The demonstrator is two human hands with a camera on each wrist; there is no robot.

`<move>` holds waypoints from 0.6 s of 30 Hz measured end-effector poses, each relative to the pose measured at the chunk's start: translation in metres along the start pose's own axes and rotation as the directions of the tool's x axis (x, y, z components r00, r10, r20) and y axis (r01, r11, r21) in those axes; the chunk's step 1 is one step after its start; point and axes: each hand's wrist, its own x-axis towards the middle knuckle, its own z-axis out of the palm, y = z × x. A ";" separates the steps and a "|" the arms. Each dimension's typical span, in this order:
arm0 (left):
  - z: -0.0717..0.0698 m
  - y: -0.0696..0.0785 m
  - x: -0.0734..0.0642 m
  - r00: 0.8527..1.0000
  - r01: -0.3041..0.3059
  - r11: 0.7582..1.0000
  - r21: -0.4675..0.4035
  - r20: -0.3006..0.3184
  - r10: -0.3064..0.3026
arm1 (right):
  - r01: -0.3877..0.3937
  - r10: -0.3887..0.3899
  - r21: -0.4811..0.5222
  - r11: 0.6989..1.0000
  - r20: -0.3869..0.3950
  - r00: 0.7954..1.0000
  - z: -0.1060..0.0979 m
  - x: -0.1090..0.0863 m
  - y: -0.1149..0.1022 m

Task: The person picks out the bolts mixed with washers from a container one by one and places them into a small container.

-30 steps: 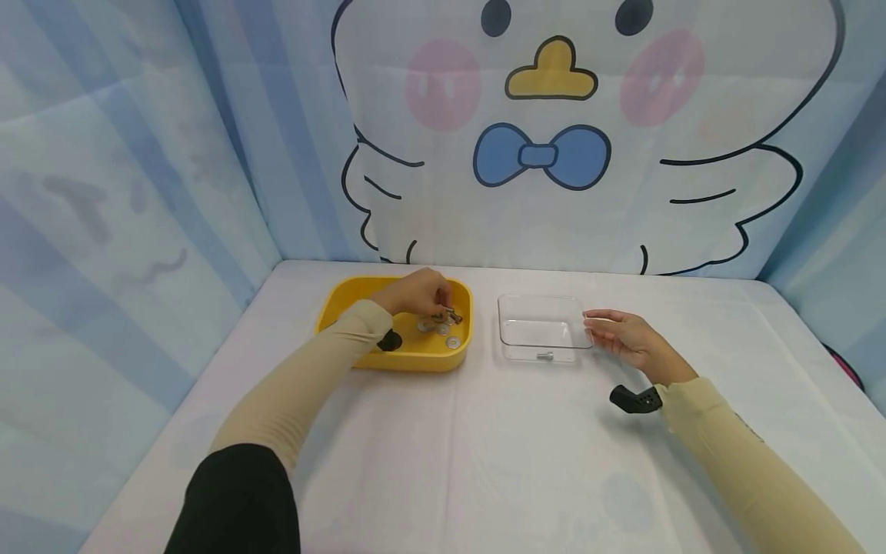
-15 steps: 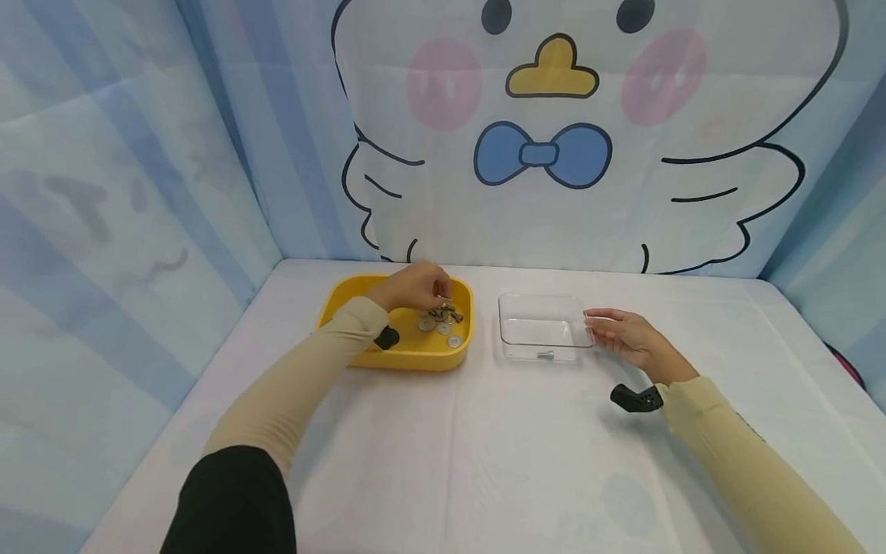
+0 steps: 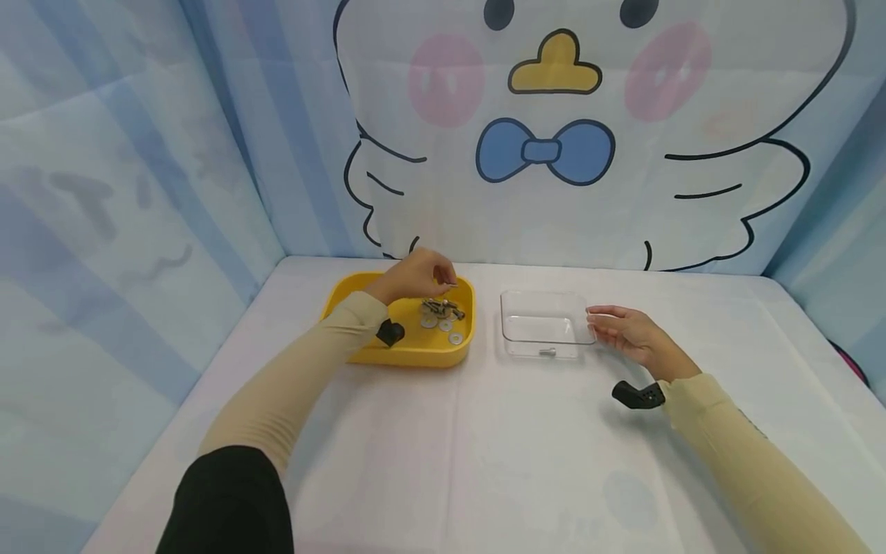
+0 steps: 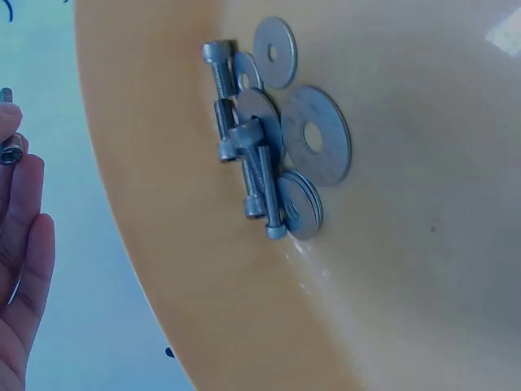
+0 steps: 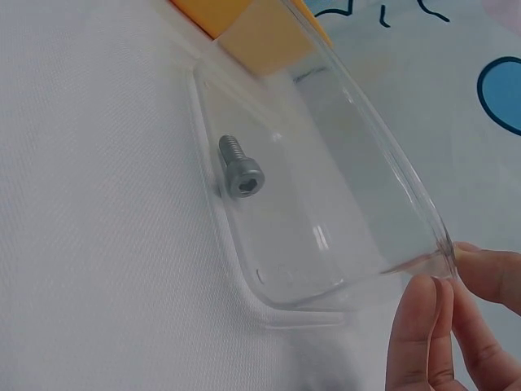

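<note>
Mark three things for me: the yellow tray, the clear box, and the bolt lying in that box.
Yellow tray [image 3: 429,358]: head view, on its front outer wall.
Clear box [image 3: 543,328]: head view, on its bare floor.
Bolt [image 5: 242,171]: right wrist view, on its head.

A silver socket-head screw [image 4: 10,152], its length hard to judge, is held up near the far side of the yellow tray [image 3: 415,358]; rightward, the clear box [image 3: 543,329] sits level, a stubby bolt [image 5: 244,176] lying inside
</note>
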 end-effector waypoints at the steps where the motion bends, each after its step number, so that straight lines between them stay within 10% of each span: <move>1: 0.000 0.000 0.000 1.000 0.008 1.000 -0.017 -0.008 -0.009 | 0.000 0.000 -0.001 1.000 -0.005 1.000 0.000 0.000 0.000; 18: -0.003 0.001 -0.004 0.984 0.146 0.971 -0.187 -0.077 -0.163 | 0.008 -0.009 -0.022 1.000 -0.026 1.000 0.002 0.000 -0.001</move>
